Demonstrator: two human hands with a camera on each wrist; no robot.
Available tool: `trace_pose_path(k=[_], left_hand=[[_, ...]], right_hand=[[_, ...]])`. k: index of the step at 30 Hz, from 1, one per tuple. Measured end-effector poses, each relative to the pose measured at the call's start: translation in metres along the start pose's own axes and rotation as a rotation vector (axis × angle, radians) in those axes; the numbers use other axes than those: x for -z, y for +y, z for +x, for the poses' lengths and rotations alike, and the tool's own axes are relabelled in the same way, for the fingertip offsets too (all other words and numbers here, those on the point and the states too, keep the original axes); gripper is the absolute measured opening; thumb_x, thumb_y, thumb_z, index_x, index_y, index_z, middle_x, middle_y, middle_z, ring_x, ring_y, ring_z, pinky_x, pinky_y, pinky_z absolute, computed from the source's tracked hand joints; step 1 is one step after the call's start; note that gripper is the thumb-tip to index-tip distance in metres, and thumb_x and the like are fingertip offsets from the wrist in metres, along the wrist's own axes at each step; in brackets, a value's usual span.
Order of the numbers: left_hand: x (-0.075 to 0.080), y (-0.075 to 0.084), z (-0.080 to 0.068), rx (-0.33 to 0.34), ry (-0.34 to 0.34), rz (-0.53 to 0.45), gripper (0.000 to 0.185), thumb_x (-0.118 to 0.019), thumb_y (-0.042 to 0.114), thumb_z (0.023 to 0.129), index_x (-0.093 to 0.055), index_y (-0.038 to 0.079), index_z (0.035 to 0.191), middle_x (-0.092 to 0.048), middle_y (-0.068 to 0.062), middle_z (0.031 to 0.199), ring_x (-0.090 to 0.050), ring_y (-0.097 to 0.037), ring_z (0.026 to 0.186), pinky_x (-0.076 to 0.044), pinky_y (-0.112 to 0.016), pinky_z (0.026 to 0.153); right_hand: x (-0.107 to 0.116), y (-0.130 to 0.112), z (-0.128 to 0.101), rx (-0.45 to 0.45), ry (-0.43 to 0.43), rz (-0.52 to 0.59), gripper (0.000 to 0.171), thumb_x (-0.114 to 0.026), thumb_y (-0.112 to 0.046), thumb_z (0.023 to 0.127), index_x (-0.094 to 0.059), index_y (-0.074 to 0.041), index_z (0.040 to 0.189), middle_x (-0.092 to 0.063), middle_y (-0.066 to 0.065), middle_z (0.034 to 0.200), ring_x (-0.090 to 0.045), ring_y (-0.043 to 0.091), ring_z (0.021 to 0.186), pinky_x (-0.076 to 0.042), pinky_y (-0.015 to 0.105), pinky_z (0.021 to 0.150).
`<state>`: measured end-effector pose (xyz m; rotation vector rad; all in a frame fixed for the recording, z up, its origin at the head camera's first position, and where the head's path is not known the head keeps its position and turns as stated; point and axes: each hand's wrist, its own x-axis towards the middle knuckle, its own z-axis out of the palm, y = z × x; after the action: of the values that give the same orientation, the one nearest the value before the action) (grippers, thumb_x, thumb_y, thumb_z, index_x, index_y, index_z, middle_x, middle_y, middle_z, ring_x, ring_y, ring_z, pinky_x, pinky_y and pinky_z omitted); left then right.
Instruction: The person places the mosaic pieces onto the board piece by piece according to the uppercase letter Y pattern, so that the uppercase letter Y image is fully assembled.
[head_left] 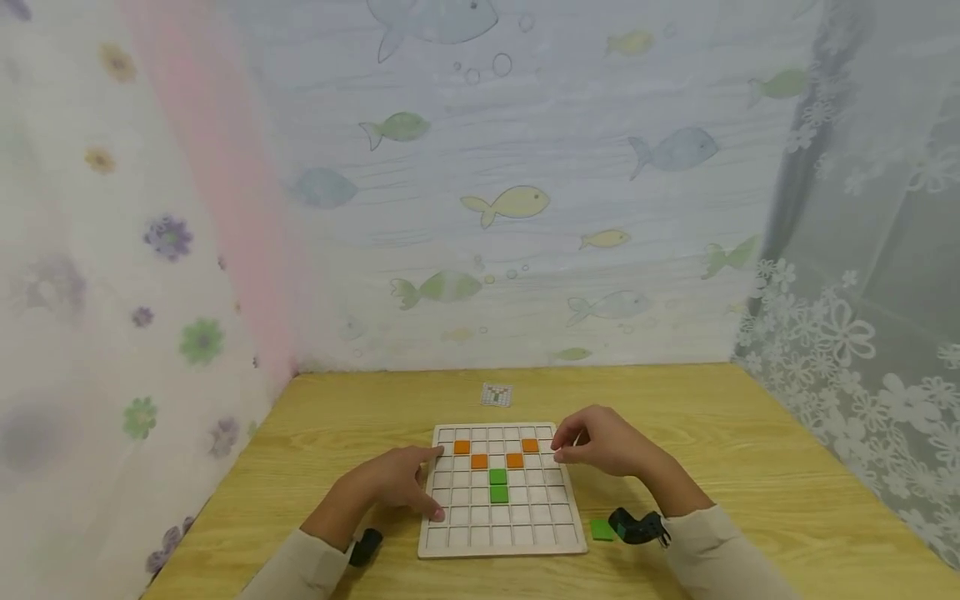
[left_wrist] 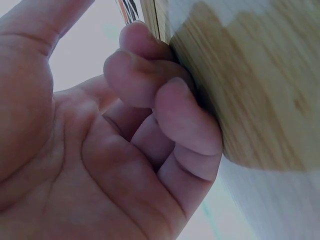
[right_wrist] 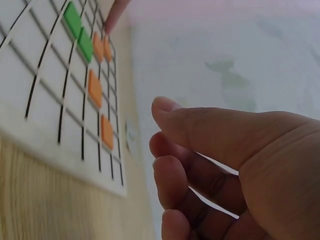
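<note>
Board (head_left: 501, 540): white squares, dark grid lines, pale wood frame. Four orange tiles (head_left: 479, 461), two green tiles (head_left: 498, 485) on it. One loose green tile (head_left: 602, 529) on the yellow-brown wood-grain table (head_left: 750, 467). Back wall (head_left: 525, 208): pale blue, pastel fish, bubbles. Left curtain (head_left: 112, 292): white, purple and green flowers. Right curtain (head_left: 862, 333): grey, white flowers. Sleeves (head_left: 712, 550) beige.

bare table (head_left: 750, 450) right of board (head_left: 501, 540)

both hands (head_left: 393, 483) (head_left: 600, 442) rest at the grid board's (head_left: 501, 540) edges, orange tiles (head_left: 479, 461) between.
</note>
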<state>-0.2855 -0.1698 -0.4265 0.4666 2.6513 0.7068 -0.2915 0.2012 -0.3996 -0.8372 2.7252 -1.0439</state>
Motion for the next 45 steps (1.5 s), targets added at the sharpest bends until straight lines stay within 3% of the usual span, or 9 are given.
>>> trace_pose_path(k=[9, 15, 24, 31, 36, 41, 45], left_hand=[[-0.003, -0.004, -0.001, 0.005, 0.006, -0.016, 0.103, -0.095, 0.041, 0.073, -0.045, 0.013, 0.158, -0.060, -0.002, 0.092, -0.054, -0.019, 0.084, -0.043, -0.038, 0.076], [-0.002, -0.004, 0.002, -0.025, 0.003, -0.030, 0.103, -0.095, 0.040, 0.074, -0.043, 0.013, 0.159, -0.060, -0.004, 0.087, -0.053, -0.019, 0.076, -0.042, -0.035, 0.069], [-0.001, -0.005, 0.001, -0.007, 0.016, -0.003, 0.104, -0.096, 0.042, 0.072, -0.045, 0.012, 0.158, -0.060, -0.002, 0.099, -0.054, -0.020, 0.091, -0.045, -0.041, 0.083], [0.000, 0.000, 0.000, 0.005, 0.025, 0.004, 0.104, -0.096, 0.044, 0.071, -0.047, 0.015, 0.157, -0.061, -0.006, 0.139, -0.055, -0.023, 0.119, -0.046, -0.052, 0.107], [0.000, 0.003, 0.003, -0.006, 0.022, 0.016, 0.104, -0.096, 0.044, 0.071, -0.047, 0.015, 0.157, -0.064, -0.004, 0.128, -0.055, -0.022, 0.109, -0.047, -0.050, 0.102], [0.001, 0.004, 0.001, -0.011, 0.021, 0.007, 0.104, -0.096, 0.043, 0.071, -0.047, 0.015, 0.157, -0.060, -0.006, 0.142, -0.055, -0.023, 0.120, -0.045, -0.053, 0.108], [0.001, 0.000, -0.002, 0.023, 0.019, -0.005, 0.105, -0.096, 0.044, 0.070, -0.046, 0.015, 0.158, -0.061, -0.006, 0.140, -0.055, -0.024, 0.122, -0.044, -0.054, 0.109]], right_hand=[[0.008, 0.019, -0.017, 0.012, -0.034, -0.026, 0.014, -0.076, -0.027, 0.096, -0.078, -0.015, 0.102, -0.071, -0.008, 0.090, -0.064, 0.014, 0.080, -0.054, 0.028, 0.069], [0.017, 0.031, -0.027, 0.023, -0.101, 0.036, 0.016, -0.078, -0.024, 0.095, -0.078, -0.010, 0.103, -0.073, -0.004, 0.091, -0.067, 0.016, 0.080, -0.056, 0.029, 0.070], [0.010, 0.040, -0.024, 0.019, -0.264, 0.168, 0.015, -0.083, -0.016, 0.088, -0.079, -0.006, 0.098, -0.076, 0.004, 0.088, -0.070, 0.018, 0.076, -0.058, 0.029, 0.068], [0.005, 0.037, -0.027, -0.063, -0.314, 0.154, 0.019, -0.090, -0.018, 0.082, -0.078, -0.010, 0.093, -0.073, 0.003, 0.085, -0.067, 0.017, 0.076, -0.056, 0.027, 0.068], [0.008, 0.033, -0.031, -0.078, -0.343, 0.148, 0.022, -0.092, -0.015, 0.078, -0.076, -0.009, 0.092, -0.072, 0.003, 0.084, -0.066, 0.016, 0.075, -0.056, 0.028, 0.067], [0.005, 0.031, -0.032, -0.095, -0.382, 0.146, 0.022, -0.092, -0.012, 0.076, -0.076, -0.010, 0.091, -0.072, 0.003, 0.083, -0.066, 0.015, 0.072, -0.056, 0.030, 0.065], [0.000, 0.028, -0.029, -0.073, -0.401, 0.138, 0.019, -0.090, -0.009, 0.076, -0.076, -0.011, 0.089, -0.072, 0.003, 0.081, -0.064, 0.013, 0.068, -0.056, 0.031, 0.063]])
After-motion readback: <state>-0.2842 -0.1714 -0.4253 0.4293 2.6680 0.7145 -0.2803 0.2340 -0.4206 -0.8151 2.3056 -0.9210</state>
